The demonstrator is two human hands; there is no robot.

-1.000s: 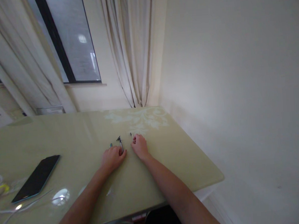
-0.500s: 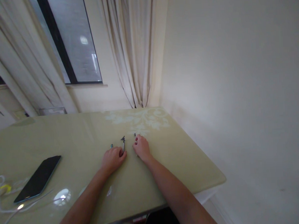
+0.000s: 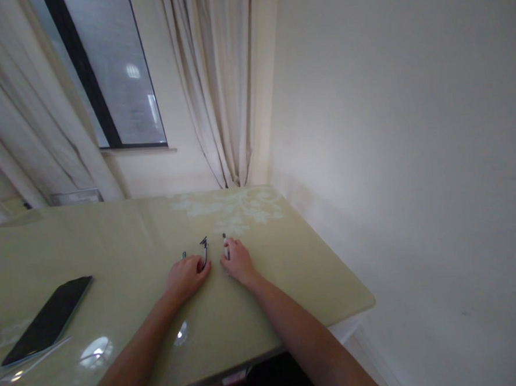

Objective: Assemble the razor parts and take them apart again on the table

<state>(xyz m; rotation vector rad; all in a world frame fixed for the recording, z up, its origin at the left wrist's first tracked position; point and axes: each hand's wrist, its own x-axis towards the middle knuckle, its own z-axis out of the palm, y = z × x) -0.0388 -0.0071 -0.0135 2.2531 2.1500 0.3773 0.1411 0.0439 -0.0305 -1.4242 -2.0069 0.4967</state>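
On the pale green tabletop [image 3: 125, 242], my left hand [image 3: 188, 275] rests with fingers curled around the lower end of a slim silvery piece with a dark, crosswise top [image 3: 204, 244]. The kind of this piece is too small to make out. A short dark end of another small thing [image 3: 184, 255] pokes out beyond the left knuckles. Just to the right, my right hand [image 3: 239, 263] pinches a slim, pale stick with a dark tip [image 3: 225, 244], held roughly upright in the view. A narrow gap separates both hands.
A dark flat tablet-like device [image 3: 49, 319] lies at left, with a pale cable [image 3: 41, 359] in front of it. The table's right edge runs beside a plain wall [image 3: 390, 150]. Curtains [image 3: 216, 85] and a window [image 3: 110, 68] are beyond.
The view has shifted slightly to the right. More of the pale stick shows in my right hand, whose fingers have shifted a little. My left hand keeps its hold.
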